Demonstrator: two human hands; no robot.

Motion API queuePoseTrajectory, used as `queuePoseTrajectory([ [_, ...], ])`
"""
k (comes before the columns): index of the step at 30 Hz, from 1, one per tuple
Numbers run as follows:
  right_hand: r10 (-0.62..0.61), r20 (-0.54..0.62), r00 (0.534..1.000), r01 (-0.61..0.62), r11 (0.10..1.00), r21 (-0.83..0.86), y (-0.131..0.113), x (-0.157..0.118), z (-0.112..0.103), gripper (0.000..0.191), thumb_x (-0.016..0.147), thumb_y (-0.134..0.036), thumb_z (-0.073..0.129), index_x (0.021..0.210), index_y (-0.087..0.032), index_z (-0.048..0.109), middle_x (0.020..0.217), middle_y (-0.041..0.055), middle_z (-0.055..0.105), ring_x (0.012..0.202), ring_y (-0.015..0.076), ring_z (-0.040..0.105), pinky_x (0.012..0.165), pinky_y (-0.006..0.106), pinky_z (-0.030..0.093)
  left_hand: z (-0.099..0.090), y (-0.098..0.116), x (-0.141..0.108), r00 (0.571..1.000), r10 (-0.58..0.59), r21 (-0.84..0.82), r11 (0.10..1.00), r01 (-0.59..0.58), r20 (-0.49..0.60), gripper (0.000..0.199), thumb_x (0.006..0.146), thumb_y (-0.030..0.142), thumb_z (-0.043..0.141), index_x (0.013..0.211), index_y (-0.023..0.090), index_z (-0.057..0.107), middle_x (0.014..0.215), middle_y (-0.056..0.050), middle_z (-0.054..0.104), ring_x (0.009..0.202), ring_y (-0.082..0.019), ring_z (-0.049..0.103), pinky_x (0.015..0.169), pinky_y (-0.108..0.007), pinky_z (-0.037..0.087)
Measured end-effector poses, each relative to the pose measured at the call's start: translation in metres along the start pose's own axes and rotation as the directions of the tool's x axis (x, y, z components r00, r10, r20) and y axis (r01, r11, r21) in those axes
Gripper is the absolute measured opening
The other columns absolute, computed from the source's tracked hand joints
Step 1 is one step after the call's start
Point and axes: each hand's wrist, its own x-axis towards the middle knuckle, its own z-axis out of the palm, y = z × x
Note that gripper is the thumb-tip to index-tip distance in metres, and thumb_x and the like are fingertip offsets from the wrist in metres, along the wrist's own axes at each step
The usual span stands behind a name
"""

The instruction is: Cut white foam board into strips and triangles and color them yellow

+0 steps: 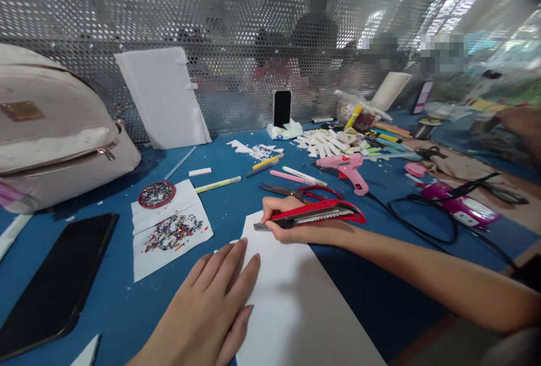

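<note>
The cutter (316, 212) is red and black. Under it, the board (279, 298) is plain white. Past it, the glue gun (350, 170) is pink. Left of it, many-coloured bits (174, 232) dot a white paper (143, 265). The table (228, 208) around it is blue. Behind it, the wall (236, 84) is grey and dotty.

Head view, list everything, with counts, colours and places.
Sheet: 1, white, front centre
Cutter: 1, red, over sheet
Glue gun: 1, pink, right
Scissors: 1, red-handled, behind cutter
Pens: several, mixed, centre
Strips: many, pale, back
Paper: 1, white, left
Beads: many, mixed, on paper
Dish: 1, red-rimmed, on paper
Phones: 2, black-screened, front left, back
Backpack: 1, off-white, left
Board: 1, white, back left
Device: 1, magenta, right
Mesh: 1, grey, back
Table: 1, blue, underneath
Left hand: 1, bare, on sheet
Right hand: 1, bare, holding cutter
</note>
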Motion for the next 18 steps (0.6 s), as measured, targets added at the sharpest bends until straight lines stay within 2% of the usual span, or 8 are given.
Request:
queuePoseTrajectory([
  [2,-0.028,0.015,0.999,0.029,0.998,-0.058,0.005,0.001,0.0,0.006,0.085,-0.022,0.06,0.08,-0.021,0.057,0.076,-0.0024,0.065,0.066,0.013,0.057,0.059,0.023,0.039,0.0,0.0,0.0,1.0,0.003,0.006,1.0,-0.003,0.008,0.058,0.096,0.025,0.046,0.154,0.021,0.04,0.159,-0.014,0.041,0.137,-0.031,0.045,0.103,-0.042,0.043],
  [10,-0.058,0.045,0.997,0.062,0.993,-0.097,0.017,0.003,-0.004,0.006,0.086,-0.023,0.06,0.081,-0.021,0.058,0.069,-0.0039,0.062,0.059,0.0117,0.054,0.052,0.021,0.036,-0.009,-0.001,0.005,0.999,0.033,0.027,0.999,-0.033,0.014,0.055,0.095,0.024,0.049,0.15,0.017,0.044,0.154,-0.016,0.048,0.132,-0.03,0.05,0.1,-0.041,0.047],
  [15,-0.05,0.073,0.996,0.055,0.996,-0.074,0.016,0.002,-0.006,0.008,0.087,-0.025,0.062,0.081,-0.021,0.058,0.067,-0.0042,0.061,0.056,0.011,0.052,0.048,0.021,0.032,-0.003,0.0,0.001,1.0,0.014,0.021,1.0,-0.014,0.004,0.055,0.097,0.025,0.045,0.152,0.02,0.043,0.157,-0.014,0.044,0.136,-0.03,0.047,0.102,-0.042,0.046],
  [18,-0.036,0.05,0.998,0.036,0.999,0.005,0.021,-0.001,-0.003,0.007,0.087,-0.022,0.063,0.082,-0.021,0.058,0.07,-0.0034,0.064,0.059,0.0113,0.055,0.051,0.021,0.036,0.0,-0.001,-0.001,1.0,0.013,0.03,0.999,-0.013,-0.002,0.053,0.099,0.027,0.043,0.152,0.02,0.044,0.158,-0.013,0.044,0.137,-0.03,0.046,0.102,-0.043,0.045],
])
